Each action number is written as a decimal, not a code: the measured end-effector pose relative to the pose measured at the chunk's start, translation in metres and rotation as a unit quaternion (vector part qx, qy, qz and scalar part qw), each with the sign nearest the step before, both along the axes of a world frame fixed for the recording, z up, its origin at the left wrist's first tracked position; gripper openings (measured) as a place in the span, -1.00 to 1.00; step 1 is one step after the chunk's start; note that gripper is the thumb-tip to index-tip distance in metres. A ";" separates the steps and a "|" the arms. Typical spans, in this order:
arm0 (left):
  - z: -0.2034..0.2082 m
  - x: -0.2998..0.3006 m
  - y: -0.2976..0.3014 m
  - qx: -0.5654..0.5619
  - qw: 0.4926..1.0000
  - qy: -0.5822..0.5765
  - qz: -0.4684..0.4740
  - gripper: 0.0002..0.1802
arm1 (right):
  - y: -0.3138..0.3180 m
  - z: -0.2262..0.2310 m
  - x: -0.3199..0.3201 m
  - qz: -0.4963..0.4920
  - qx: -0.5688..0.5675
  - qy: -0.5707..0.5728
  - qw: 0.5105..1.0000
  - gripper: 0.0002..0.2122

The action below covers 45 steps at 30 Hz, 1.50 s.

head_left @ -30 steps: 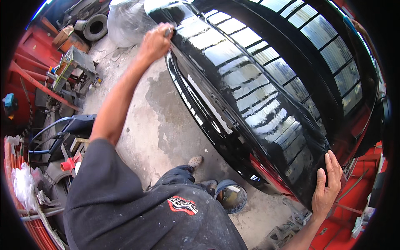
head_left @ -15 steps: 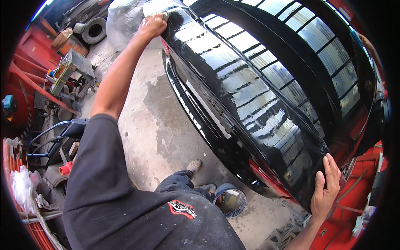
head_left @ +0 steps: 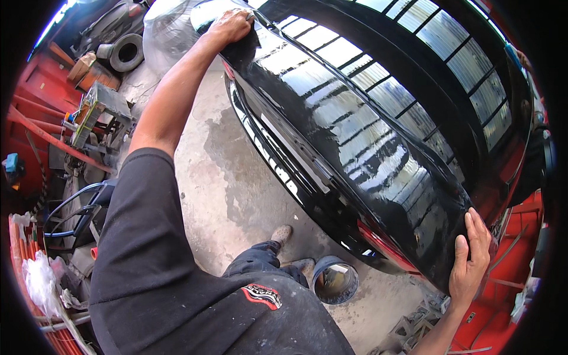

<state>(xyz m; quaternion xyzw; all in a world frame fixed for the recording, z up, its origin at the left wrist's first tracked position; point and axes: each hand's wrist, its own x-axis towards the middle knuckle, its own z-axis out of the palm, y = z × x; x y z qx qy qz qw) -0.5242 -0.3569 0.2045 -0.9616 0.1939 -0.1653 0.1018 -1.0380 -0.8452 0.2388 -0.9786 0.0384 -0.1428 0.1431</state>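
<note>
A black car's rear end (head_left: 355, 127) stands before me, its glossy trunk lid showing bright streaks and reflections. My left hand (head_left: 232, 26) rests at the lid's far left end, fingers curled down on the surface. Something small and greyish shows at its fingertips, too little of it to name. At the near right corner of the car, my right hand (head_left: 471, 257) lies against the body, fingers stretched out and holding nothing. Below the lid's near edge is a red tail light (head_left: 383, 245), above the black bumper (head_left: 278, 168).
By my feet stands a dark bucket (head_left: 355, 278) with liquid in it. Concrete blocks (head_left: 414, 325) lie at the lower right. A tyre (head_left: 126, 52), a metal frame (head_left: 97, 115) and cluttered parts line the left. Plastic sheeting (head_left: 168, 38) covers something at the far left of the car.
My left hand has slid a little right across the lid, toward the car's rear window. My right hand stays at the corner, and the whole view has shifted slightly.
</note>
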 end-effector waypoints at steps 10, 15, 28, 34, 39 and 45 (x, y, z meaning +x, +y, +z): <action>-0.013 0.001 0.015 -0.083 0.990 -0.054 -0.101 -0.61 | 0.001 0.002 -0.001 -0.006 0.010 -0.011 1.000 -0.61; -0.018 0.014 0.027 -0.076 0.992 -0.060 -0.076 -0.58 | 0.001 0.001 0.001 -0.007 0.013 -0.009 1.000 -0.61; -0.043 -0.007 0.015 -0.083 0.983 -0.145 -0.080 -0.54 | 0.002 0.000 0.007 0.001 0.028 -0.014 1.000 -0.62; -0.003 -0.255 -0.107 -0.243 0.907 0.190 -0.285 -0.55 | -0.001 -0.001 -0.002 -0.023 0.004 -0.007 1.000 -0.62; -0.034 -0.187 -0.042 -0.300 0.935 0.060 -0.182 -0.60 | -0.003 0.001 -0.003 -0.016 -0.003 -0.003 1.000 -0.62; -0.036 -0.227 -0.046 -0.288 0.949 0.001 -0.128 -0.60 | -0.002 -0.001 0.000 -0.006 -0.007 0.004 1.000 -0.62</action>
